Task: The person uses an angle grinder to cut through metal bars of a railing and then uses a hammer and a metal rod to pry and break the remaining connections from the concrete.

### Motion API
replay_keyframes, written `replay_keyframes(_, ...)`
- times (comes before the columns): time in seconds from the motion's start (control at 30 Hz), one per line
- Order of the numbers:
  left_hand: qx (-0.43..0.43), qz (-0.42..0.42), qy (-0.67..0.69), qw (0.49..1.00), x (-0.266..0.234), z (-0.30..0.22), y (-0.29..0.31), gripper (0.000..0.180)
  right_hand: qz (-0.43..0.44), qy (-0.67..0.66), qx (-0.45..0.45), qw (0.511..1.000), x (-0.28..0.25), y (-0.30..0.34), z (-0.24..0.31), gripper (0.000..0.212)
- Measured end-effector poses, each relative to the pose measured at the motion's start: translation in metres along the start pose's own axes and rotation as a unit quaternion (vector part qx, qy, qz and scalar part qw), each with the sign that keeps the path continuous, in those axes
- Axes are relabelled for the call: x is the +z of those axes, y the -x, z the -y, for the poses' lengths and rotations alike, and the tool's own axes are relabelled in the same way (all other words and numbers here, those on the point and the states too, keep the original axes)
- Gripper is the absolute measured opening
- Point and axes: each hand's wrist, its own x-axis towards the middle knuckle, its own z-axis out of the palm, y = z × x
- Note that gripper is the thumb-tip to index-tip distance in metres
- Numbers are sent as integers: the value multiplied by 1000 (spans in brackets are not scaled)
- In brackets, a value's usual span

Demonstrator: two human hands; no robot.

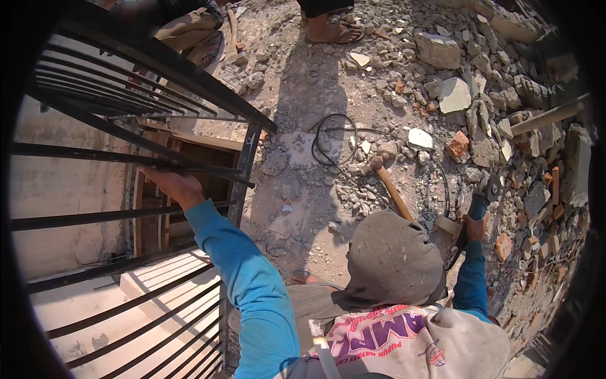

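Note:
My left hand (180,186) is closed round a bar of a black metal grille (82,221), which stands upright at the left. The grille's frame reaches up and toward the middle. Low at the right, my right hand (475,228) grips the blue body of an angle grinder (479,207). Its disc (493,187) points away from me, above the rubble and apart from the grille. Between my hands lies a hammer (392,189) with a wooden handle. My bent knee (394,252), in grey cloth, hides part of the ground.
Broken concrete and brick (454,95) cover the ground on the right. A black cable (315,148) lies coiled in the middle. A wooden handle (549,117) sticks out at far right. One person's sandalled foot (333,30) is ahead; another person's leg (189,31) shows at upper left.

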Motion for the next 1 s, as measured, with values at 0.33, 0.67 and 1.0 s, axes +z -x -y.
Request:
replay_keyframes(0.33,-32,55,106,992,0,-16,10,37,-11,44,141,989,25,-34,-109,55)
replay_keyframes(0.67,-33,69,98,992,3,-12,19,39,-31,112,187,975,35,-58,-160,65)
replay_keyframes(1.0,-10,41,70,997,8,-22,-1,40,12,95,145,985,44,-42,-152,83)
